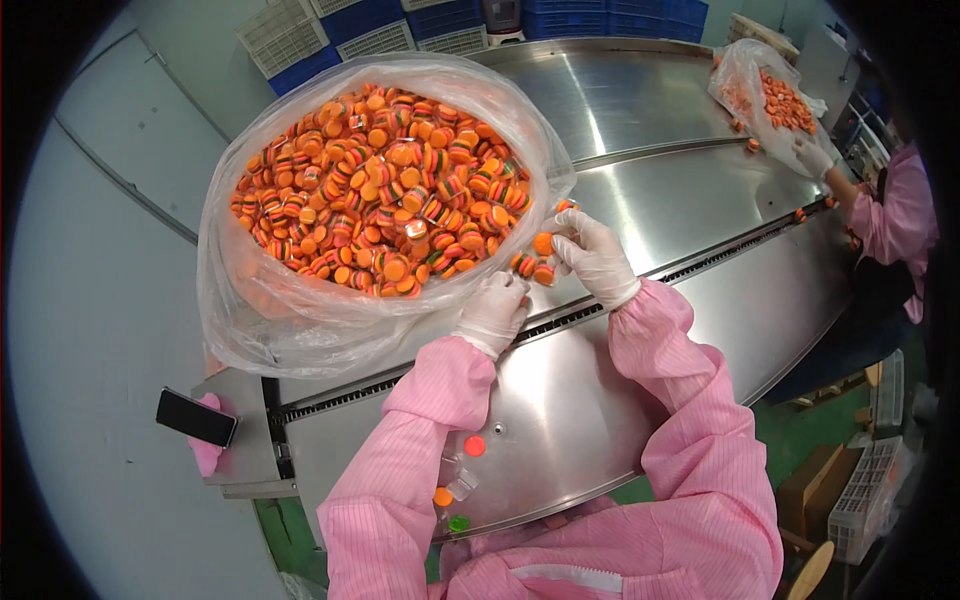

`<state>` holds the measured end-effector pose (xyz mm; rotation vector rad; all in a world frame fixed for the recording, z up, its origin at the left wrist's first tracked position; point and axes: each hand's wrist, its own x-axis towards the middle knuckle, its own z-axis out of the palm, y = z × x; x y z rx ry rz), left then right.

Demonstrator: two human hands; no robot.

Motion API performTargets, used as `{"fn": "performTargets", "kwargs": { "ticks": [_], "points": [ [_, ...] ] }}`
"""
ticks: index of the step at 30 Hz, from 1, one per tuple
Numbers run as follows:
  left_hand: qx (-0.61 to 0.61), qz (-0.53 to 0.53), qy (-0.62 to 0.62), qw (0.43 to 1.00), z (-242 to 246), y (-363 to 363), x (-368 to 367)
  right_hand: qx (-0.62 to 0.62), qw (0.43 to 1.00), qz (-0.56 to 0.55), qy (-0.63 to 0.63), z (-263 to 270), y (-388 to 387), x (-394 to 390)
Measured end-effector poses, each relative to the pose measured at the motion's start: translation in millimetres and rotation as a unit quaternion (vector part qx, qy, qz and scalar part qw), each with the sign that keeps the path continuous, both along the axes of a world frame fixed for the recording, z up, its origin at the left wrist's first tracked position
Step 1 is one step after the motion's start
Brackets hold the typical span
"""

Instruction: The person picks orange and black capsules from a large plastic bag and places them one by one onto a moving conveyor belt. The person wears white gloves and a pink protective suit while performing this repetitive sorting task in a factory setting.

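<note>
A large clear plastic bag (255,319) stands with its mouth wide, full of small burger-shaped gummy candies (390,191) in orange, red and green layers, many in clear wrappers. By the bag's right edge, my gloved right hand (596,255) pinches an orange candy (543,243) between thumb and fingers. Two loose candies (534,268) lie just below it, and another candy (568,205) shows behind its fingers. My gloved left hand (491,311) rests against the bag's lower right side, fingers curled. A bit of orange shows at its fingertips; whether it grips that is hidden.
The steel table (570,397) has a dark slotted conveyor track (559,322) across it. Loose gummy discs (474,446) and clear wrappers (463,484) lie near my left sleeve. A phone (196,417) stands at left. At right, a co-worker's gloved hand (814,157) touches another candy bag (780,105).
</note>
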<state>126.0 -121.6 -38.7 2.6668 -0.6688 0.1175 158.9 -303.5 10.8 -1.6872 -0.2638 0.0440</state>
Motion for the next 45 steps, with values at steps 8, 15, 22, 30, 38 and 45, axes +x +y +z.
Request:
{"fn": "performTargets", "kwargs": {
  "ticks": [8,15,22,30,38,45],
  "points": [
    [-0.679,-0.057,0.409,0.608,36,23,-62,0.043,0.976,0.196,-0.078,35,2,-48],
    [-0.647,-0.074,0.439,0.619,43,48,-96,-0.073,0.906,0.29,-0.3,44,25,-56],
    [-0.633,-0.093,0.418,0.644,43,63,-106,-0.083,0.87,0.36,-0.327,52,30,-70],
    [-0.621,-0.1,0.483,0.609,48,62,-118,-0.163,0.84,0.401,-0.327,43,33,-89],
    [-0.596,0.009,0.493,0.633,30,75,-140,-0.164,0.895,0.297,-0.291,2,42,-135],
    [-0.292,0.065,0.265,0.917,49,60,-103,-0.18,0.933,0.181,-0.254,-14,30,-104]
  ]
}}
